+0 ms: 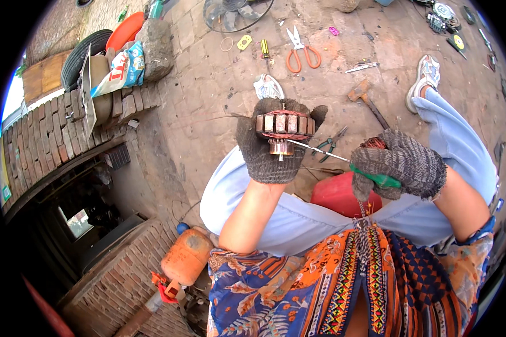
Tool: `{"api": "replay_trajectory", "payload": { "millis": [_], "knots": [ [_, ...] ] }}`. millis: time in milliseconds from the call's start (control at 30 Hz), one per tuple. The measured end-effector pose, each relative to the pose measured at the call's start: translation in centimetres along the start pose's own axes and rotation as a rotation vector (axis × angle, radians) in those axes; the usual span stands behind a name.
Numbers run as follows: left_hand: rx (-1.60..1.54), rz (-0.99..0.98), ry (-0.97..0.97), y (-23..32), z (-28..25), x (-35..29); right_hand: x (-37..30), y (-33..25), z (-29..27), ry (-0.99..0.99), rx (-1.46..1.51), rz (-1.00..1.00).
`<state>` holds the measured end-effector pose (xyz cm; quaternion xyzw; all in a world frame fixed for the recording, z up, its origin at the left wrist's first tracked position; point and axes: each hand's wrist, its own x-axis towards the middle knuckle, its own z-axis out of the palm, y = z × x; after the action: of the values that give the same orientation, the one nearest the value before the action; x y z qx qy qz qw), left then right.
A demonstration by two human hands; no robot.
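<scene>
My left hand (262,166), in a dark grey knitted glove, is closed around a motor armature (285,124) with copper windings. Its copper commutator (281,147) and short shaft point down toward me. A loose thin wire trails off to the left. My right hand (419,163), gloved alike, grips a screwdriver (379,176) by its green handle. The blade runs left, and its tip meets the armature between the windings and the commutator. A bunch of copper wire (375,143) also sits in my right hand, near thumb and fingers.
On the paved ground lie orange-handled scissors (302,54), a yellow-handled screwdriver (265,50), a hammer (366,102) and pliers (331,145). Between my legs is a red object (338,194). A fan guard (237,16) lies far ahead, an orange cylinder (188,254) at lower left.
</scene>
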<state>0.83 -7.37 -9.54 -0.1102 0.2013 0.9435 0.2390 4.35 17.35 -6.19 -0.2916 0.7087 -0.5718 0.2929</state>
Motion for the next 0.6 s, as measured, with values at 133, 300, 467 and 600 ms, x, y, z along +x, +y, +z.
{"api": "replay_trajectory", "payload": {
  "millis": [133, 300, 467, 600],
  "knots": [
    [0.061, 0.021, -0.015, 0.2, 0.5, -0.4, -0.2, -0.4, 0.2, -0.021, 0.283, 0.173],
    [0.202, 0.063, -0.056, 0.3, 1.1, 0.1, -0.4, 0.5, 0.0, -0.022, 0.072, 0.019],
    [0.207, 0.076, -0.048, 0.2, 1.3, -0.1, -0.7, 0.8, 0.2, -0.006, -0.055, -0.024],
    [0.174, 0.085, -0.065, 0.2, 1.4, -0.1, -1.0, 1.2, 0.5, -0.013, -0.076, -0.025]
  ]
}}
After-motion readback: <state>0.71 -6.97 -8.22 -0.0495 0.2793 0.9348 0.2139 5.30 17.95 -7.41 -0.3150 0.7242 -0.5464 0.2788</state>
